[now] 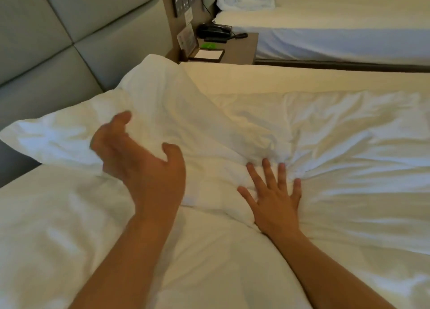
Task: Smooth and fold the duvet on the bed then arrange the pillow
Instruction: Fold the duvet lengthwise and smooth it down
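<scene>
Head view: one pillow (144,113), one duvet (349,169), two hands. The left hand (139,159) hovers open and curled just before the pillow, holding nothing. The right hand (274,197) presses flat, fingers spread wide, on the duvet beside the pillow's lower edge.

Hotel room, warm dim light

A grey padded headboard wall (58,41) meets a brown nightstand (242,49) carrying a black telephone (215,31), under a switch panel (183,1); a second bed (337,29) stands beyond.
</scene>
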